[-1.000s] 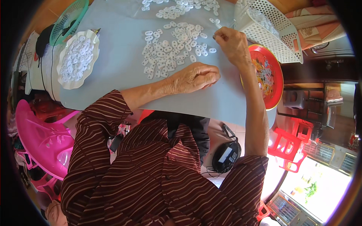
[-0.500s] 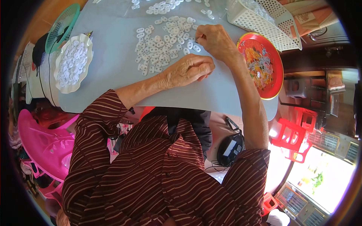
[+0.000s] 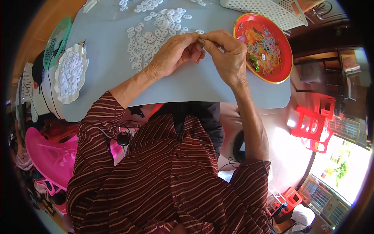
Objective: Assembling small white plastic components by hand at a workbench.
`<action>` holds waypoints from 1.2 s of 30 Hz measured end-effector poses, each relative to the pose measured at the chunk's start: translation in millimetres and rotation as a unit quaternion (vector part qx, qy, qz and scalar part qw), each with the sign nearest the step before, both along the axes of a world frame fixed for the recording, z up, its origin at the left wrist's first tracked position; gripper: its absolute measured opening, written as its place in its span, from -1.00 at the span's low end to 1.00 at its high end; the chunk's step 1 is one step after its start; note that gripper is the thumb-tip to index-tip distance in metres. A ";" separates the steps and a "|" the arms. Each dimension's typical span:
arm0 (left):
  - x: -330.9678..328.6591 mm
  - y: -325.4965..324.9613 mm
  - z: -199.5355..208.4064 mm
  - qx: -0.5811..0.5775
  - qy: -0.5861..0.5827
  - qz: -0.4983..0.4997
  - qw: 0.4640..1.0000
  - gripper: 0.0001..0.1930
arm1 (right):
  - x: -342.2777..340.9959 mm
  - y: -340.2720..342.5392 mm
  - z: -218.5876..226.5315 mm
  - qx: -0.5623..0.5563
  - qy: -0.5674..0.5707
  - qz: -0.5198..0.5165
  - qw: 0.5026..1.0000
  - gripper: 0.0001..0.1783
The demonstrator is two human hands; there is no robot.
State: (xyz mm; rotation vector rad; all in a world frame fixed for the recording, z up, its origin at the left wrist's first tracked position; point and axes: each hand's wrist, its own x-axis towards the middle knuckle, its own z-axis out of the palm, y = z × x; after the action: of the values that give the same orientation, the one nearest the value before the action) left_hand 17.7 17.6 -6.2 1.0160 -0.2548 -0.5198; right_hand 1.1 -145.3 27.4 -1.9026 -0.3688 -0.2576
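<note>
My left hand (image 3: 177,52) and my right hand (image 3: 226,54) meet fingertip to fingertip above the grey-blue table (image 3: 187,85). Both are closed in a pinch, and whatever sits between the fingers is too small or too hidden to make out. Just beyond my left hand lies a loose spread of small white oval plastic pieces with holes (image 3: 150,39). Right of my right hand, a red round tray (image 3: 287,62) with a gold rim and flowered bottom carries many thin, small greyish bits and one white piece.
At the left a scalloped white dish (image 3: 82,78) is heaped with white pieces, beside a green mesh basket (image 3: 50,52). A white perforated basket (image 3: 269,11) stands at the far right. A pink chair (image 3: 46,156) and red stools (image 3: 311,124) flank the table.
My right hand has drawn back from the edge of the white pieces to meet my left hand, whose fingers have lifted toward it. The whole view has shifted slightly.
</note>
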 end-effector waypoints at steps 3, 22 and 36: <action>-1.7 -1.9 -0.8 0.077 -0.080 -0.010 0.994 -0.66 | -6.5 -4.1 -12.6 0.070 -0.006 -0.009 0.997 -0.88; -11.8 -4.3 4.1 0.281 -0.281 0.055 0.916 -0.73 | -21.3 0.9 -22.2 0.211 0.078 -0.016 0.974 -0.90; -9.6 -3.7 -1.3 0.259 -0.226 0.064 0.937 -0.74 | -14.9 -10.6 -18.5 0.160 0.134 0.011 0.978 -0.86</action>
State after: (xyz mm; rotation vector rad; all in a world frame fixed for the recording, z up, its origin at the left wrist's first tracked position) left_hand 8.1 13.9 -7.5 1.6576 -0.4707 -0.2260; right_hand -13.8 -155.9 8.9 -1.5881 -0.1548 -0.0381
